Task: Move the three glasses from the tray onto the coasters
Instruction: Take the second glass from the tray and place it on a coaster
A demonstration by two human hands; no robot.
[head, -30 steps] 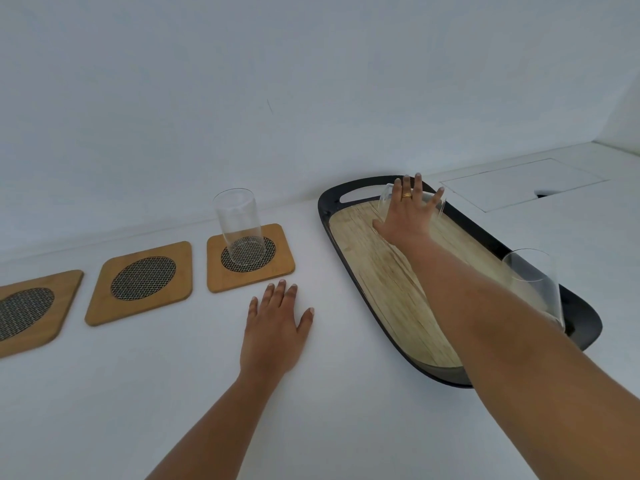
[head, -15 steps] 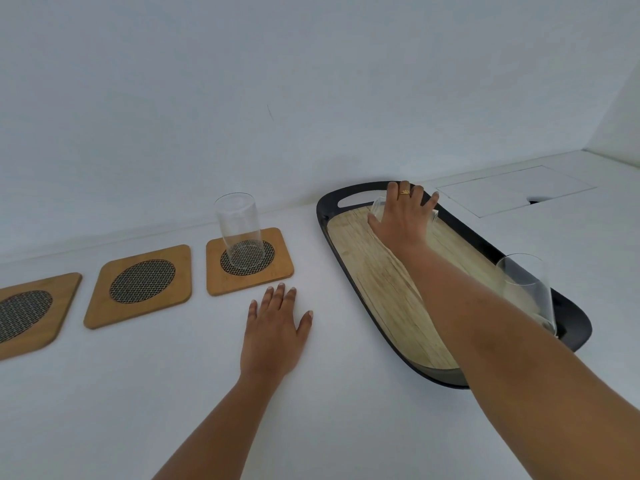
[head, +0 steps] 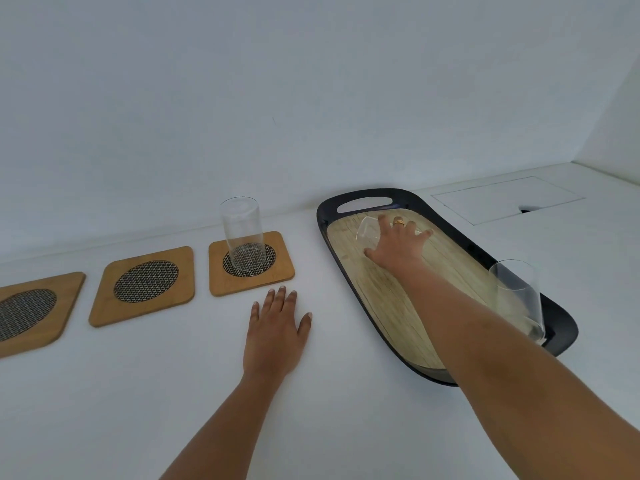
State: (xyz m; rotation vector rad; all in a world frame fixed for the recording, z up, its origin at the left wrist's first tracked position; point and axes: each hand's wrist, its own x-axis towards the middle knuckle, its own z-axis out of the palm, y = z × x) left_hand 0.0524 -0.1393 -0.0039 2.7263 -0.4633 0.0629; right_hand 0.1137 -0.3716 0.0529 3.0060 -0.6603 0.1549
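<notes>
Reaching across the tray [head: 329,216], the right hand [head: 398,247] wraps its fingers [head: 420,233] round a glass [head: 367,232] at the far end; whether the grip is firm, I cannot tell. Clear, smooth glass could slip past the thumb and tip. The forearm passes just beside a second glass [head: 517,299], which it might knock. The left hand [head: 275,327] lies flat and empty on the desk [head: 138,393], a third glass [head: 242,233] and coaster [head: 251,263] just beyond its fingertips.

Three glasses [head: 241,233] [head: 367,231] [head: 518,299], three coasters [head: 251,263] [head: 142,286] [head: 31,311], one tray [head: 360,197], two hands [head: 275,332] [head: 396,249].
</notes>
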